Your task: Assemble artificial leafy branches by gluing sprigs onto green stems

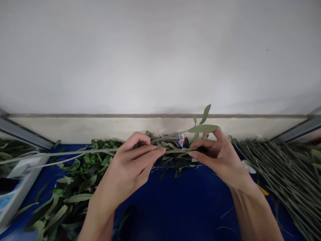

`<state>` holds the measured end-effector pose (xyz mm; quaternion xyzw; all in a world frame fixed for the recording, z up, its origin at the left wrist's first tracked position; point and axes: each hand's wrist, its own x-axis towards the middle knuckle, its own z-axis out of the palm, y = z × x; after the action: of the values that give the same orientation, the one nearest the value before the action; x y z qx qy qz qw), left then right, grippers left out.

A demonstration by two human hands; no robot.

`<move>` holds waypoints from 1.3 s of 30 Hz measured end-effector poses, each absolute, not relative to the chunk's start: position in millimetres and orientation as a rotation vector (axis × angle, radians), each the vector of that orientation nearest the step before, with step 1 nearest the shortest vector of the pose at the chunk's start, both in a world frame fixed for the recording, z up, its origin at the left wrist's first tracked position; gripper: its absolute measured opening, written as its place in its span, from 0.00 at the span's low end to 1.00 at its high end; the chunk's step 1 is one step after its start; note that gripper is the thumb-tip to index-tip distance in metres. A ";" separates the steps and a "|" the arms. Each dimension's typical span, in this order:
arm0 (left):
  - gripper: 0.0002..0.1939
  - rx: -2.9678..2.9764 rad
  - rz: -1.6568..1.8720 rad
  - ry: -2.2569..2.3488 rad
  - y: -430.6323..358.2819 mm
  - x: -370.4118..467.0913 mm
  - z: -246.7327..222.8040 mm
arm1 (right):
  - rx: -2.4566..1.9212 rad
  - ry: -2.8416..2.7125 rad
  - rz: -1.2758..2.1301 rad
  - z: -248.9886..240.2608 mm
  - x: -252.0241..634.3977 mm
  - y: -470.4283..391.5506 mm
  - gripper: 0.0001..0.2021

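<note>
A long, thin, pale-green leafy stem runs sideways between my two hands above the blue table. My left hand is closed around it, thumb and fingers pressed together. Farther right, my right hand pinches the same stem between thumb and index finger. Upright leaves stand just above the right fingers; whether they belong to this stem I cannot tell. Past my left hand, pale stalks stretch to the left edge. Behind the stem sits a small tube with red and blue print, partly hidden by foliage.
A heap of leafy sprigs covers the left of the blue table. Many bare stems lie bundled at right. A white power strip is at far left. A pale wall rises behind, with metal posts at both sides.
</note>
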<state>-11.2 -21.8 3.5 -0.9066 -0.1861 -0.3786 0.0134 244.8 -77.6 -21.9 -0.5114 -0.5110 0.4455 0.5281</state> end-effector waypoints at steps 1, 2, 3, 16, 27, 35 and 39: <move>0.18 -2.823 -1.190 -0.573 -21.7 -10.6 3.2 | -1.225 -1.214 1.074 -22.3 245.6 -77.3 0.25; 0.18 -2.822 -1.201 -0.566 -21.6 -10.0 2.8 | -1.222 -1.197 1.089 -22.6 246.3 -76.8 0.25; 0.18 -2.824 -1.204 -0.562 -21.5 -9.4 2.6 | -1.217 -1.177 1.111 -23.0 246.8 -76.3 0.26; 0.19 -2.827 -1.213 -0.550 -19.5 -7.9 1.0 | -1.132 -0.986 1.344 -23.6 253.6 -73.6 0.26; 0.18 -2.796 -1.205 -0.573 -22.1 -5.9 2.5 | -1.127 -0.989 1.265 -24.9 251.6 -74.7 0.26; 0.19 -2.836 -1.212 -0.581 -21.4 -8.8 1.9 | -1.215 -1.044 1.178 -21.1 247.0 -76.4 0.31; 0.20 -2.836 -1.242 -0.588 -21.8 -8.2 1.4 | -1.203 -1.044 1.145 -21.8 244.2 -75.6 0.28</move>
<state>-8.2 -21.8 1.4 -0.9000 -0.1864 -0.3940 -0.0050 244.2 -75.6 -21.8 -0.5096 -0.4421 0.4851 0.5564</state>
